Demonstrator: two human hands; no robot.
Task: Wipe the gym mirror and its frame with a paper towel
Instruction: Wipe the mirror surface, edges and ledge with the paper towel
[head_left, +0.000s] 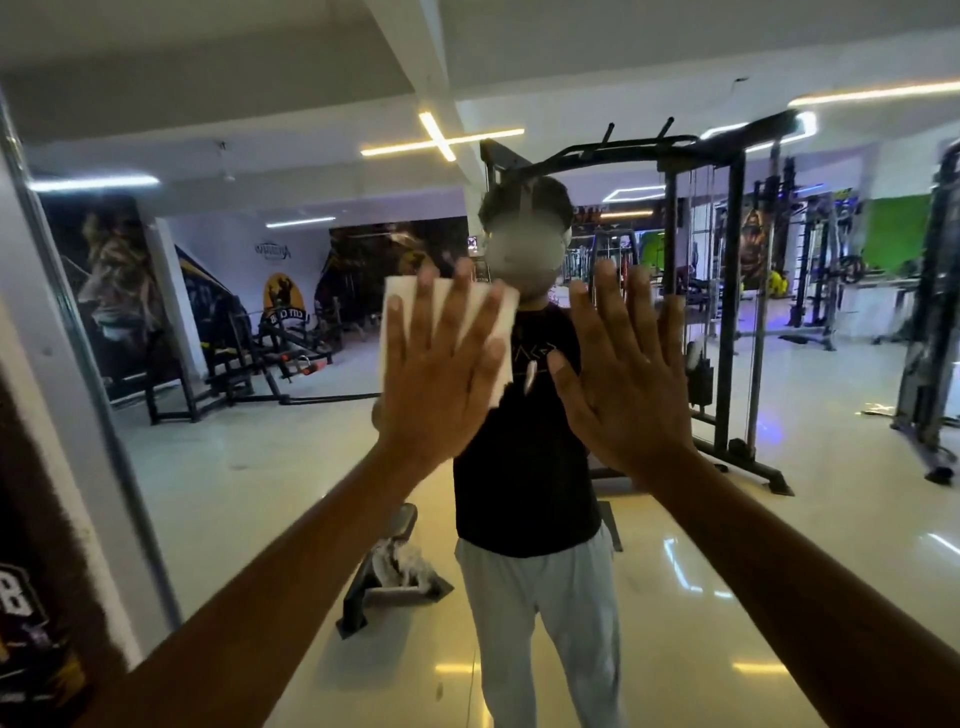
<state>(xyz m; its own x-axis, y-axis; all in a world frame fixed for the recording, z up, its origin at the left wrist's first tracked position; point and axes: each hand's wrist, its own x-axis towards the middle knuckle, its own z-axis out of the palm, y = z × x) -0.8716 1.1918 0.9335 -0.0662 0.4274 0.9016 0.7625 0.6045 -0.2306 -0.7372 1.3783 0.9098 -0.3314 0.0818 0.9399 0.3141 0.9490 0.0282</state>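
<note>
Two flat, spread hands: left hand (441, 358) on paper towel (447, 332) against mirror (260, 441), right hand (623, 364) bare; wall lettering unreadable.

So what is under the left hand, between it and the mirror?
A folded white paper towel lies under the left hand, whose straight, spread fingers press it flat against the mirror. The towel's edges show between and beside the fingers; its middle and the glass behind it are covered.
</note>
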